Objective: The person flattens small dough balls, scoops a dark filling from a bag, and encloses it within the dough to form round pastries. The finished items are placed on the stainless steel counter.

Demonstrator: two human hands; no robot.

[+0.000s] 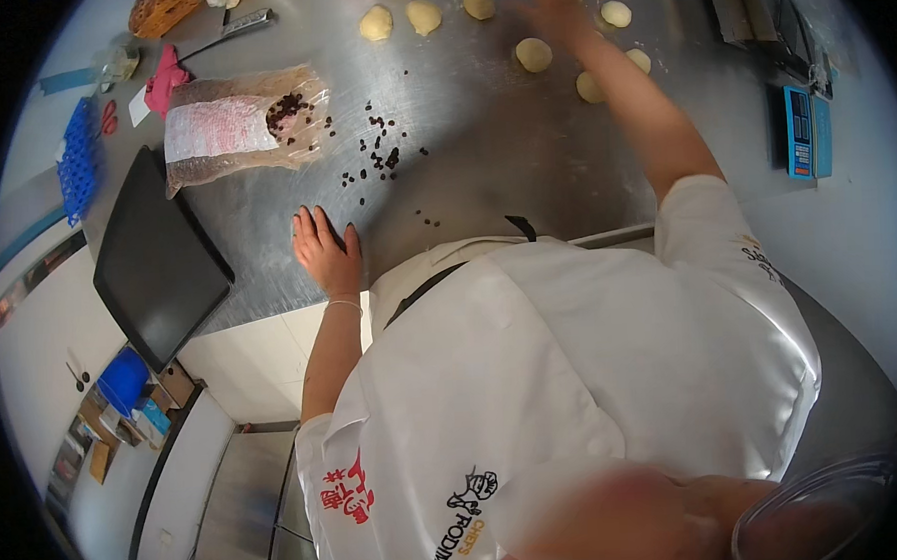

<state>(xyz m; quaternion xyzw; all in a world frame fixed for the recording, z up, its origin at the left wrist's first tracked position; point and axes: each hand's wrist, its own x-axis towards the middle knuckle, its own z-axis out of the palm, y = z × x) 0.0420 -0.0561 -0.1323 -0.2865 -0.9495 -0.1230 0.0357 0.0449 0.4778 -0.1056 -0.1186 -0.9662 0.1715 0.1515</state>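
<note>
My left hand [326,254] rests palm down on the metal table [482,181], thumb apart from the fingers, holding nothing. Dark dried fruit pieces [383,159], perhaps raisins, lie scattered just beyond it. My right hand [553,9] reaches to the far side, blurred, over a group of pale dough balls. Near that hand sit a dough ball [534,55] and another one [616,14]; the forearm partly covers a third dough ball [590,87]. Whether the right fingers grip any dough is hidden by the blur.
An open plastic bag [224,128] of dark fruit lies left, beside a black baking tray [162,255] overhanging the edge. A knife handle [248,23], pink cloth [164,81] and loaf of bread [163,12] are farther back. A blue digital scale [808,133] stands right.
</note>
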